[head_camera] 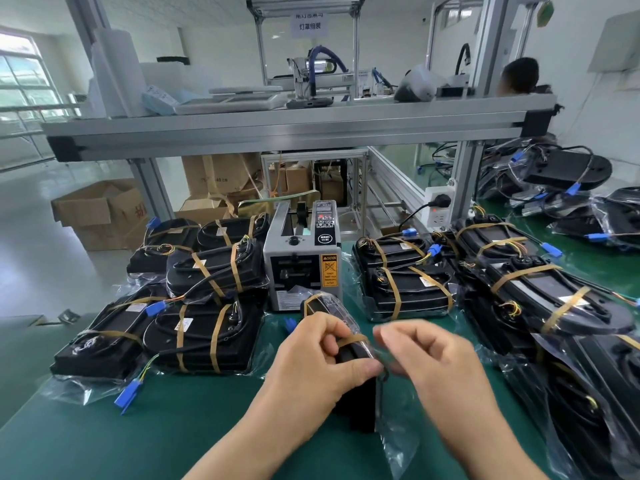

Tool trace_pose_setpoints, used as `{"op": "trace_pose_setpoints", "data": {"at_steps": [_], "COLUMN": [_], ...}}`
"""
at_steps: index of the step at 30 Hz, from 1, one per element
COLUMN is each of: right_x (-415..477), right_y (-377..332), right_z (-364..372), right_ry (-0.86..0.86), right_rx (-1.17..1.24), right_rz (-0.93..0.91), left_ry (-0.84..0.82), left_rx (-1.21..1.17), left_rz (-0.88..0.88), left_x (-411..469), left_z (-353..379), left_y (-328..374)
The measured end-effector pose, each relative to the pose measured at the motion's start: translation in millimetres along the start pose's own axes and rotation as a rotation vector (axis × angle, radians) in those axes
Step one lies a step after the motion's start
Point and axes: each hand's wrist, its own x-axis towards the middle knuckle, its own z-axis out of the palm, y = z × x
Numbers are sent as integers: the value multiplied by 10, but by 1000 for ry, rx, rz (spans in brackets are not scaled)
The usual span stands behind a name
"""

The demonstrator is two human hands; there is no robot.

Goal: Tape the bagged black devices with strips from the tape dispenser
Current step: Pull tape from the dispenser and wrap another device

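My left hand (pixel 322 355) grips the bagged black device (pixel 360 407) at near centre of the green worktop (pixel 156 427), its fingers curled round the body and the thumb pressed against its near side. A tan tape strip (pixel 353 339) crosses the bag just beside those fingers. My right hand (pixel 433 362) sits just to the right of the device with its fingers bent, but it is blurred, so I cannot tell whether it is pinching the plastic or holding nothing. Just beyond the device stands the grey tape dispenser (pixel 301 265). It carries an orange label (pixel 329 270) headed "CAUTION", with smaller print I cannot read, and a round black badge (pixel 325 238) reading "SEMI". Taped devices are piled to its left (pixel 207 327) and right (pixel 408 285). Far behind, a cardboard box (pixel 218 180) shows "48 CM", and a hanging sign (pixel 309 26) bears the Chinese characters 灯罩组装.
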Motion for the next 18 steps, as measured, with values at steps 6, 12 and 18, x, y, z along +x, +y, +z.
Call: {"op": "trace_pose_setpoints", "data": {"at_steps": [6, 12, 18], "right_x": [691, 911, 911], "right_y": [-395, -382, -307], "right_z": [239, 576, 612], "right_ry": [-165, -314, -239], "right_rx": [-482, -935, -932], "right_rz": [-120, -222, -326], "left_ry": [68, 74, 57], "left_rx": [-30, -61, -33], "left_rz": [-18, -35, -42], "left_x": [-43, -51, -62], "left_z": [58, 39, -9], "left_y": [-18, -20, -2]}}
